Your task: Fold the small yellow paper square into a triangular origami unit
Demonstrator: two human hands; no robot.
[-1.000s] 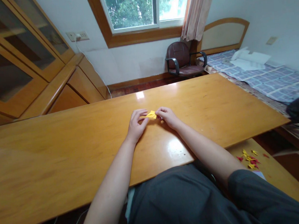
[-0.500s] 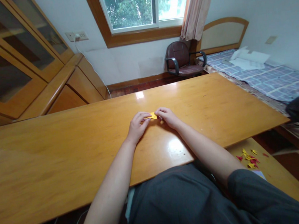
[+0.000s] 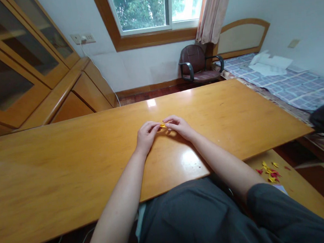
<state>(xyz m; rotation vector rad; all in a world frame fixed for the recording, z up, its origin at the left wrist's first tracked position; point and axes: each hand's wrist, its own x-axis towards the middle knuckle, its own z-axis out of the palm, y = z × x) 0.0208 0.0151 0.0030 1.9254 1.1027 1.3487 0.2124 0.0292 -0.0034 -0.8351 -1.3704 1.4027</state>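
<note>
A small piece of folded yellow paper [image 3: 162, 126] is held just above the wooden table [image 3: 97, 152], between my two hands. My left hand [image 3: 147, 135] pinches its left end with thumb and fingertips. My right hand [image 3: 179, 127] has its thumb and fingers around the right end, with the fingertips at the paper. Much of the paper is hidden by the fingers, so its exact folded shape is too small to make out.
Several small yellow and red folded paper pieces [image 3: 271, 172] lie on a lower wooden surface [image 3: 310, 196] at the right. A brown armchair [image 3: 193, 63] stands beyond the table, near a bed [image 3: 296, 81]. Wooden cabinets [image 3: 64, 95] line the left wall.
The yellow paper has turned and now shows a narrower side. My right hand has shifted slightly left, closer to my left hand.
</note>
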